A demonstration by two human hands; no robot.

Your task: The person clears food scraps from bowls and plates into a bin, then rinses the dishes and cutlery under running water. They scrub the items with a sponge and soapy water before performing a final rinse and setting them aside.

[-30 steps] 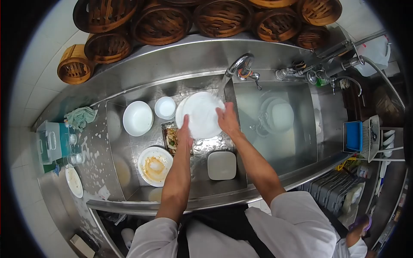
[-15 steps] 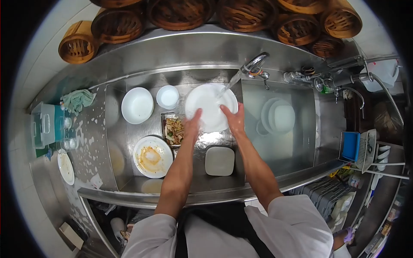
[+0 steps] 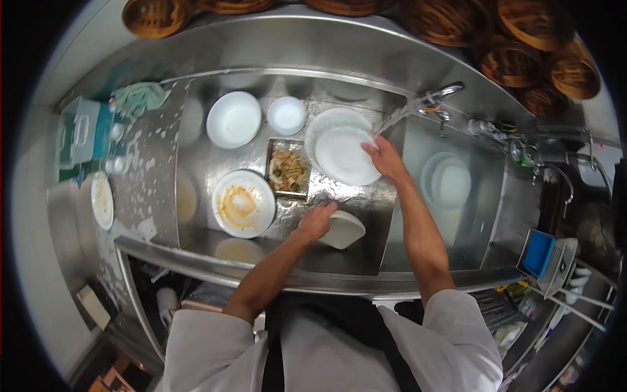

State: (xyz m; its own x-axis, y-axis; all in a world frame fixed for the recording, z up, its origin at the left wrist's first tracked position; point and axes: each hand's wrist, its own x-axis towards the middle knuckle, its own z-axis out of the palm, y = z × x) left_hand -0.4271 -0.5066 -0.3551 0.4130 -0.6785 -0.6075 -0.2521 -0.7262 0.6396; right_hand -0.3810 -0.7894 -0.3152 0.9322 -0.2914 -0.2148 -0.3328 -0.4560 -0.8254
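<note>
My right hand (image 3: 386, 160) grips the right rim of a round white plate (image 3: 346, 155), thumb on top. The plate overlaps another round white dish (image 3: 323, 121) behind it, and tap water runs down at its upper right. My left hand (image 3: 318, 220) is closed at the upper left corner of a greyish-white square dish (image 3: 344, 232), which looks tilted; its fingertips are partly hidden. Left of my hands are a square metal strainer of food scraps (image 3: 289, 170) and a sauce-stained white plate (image 3: 243, 204).
A large white bowl (image 3: 234, 119) and smaller white bowls (image 3: 286, 115) stand at the back of the sink. The running tap (image 3: 441, 96) reaches over the divider. White dishes (image 3: 450, 183) lie underwater in the right basin. A green cloth (image 3: 138, 100) rests on the left counter.
My left hand has left the white plate and moved down to the square dish, which is now tilted. My right hand still holds the plate, now lower. The view has shifted and turned.
</note>
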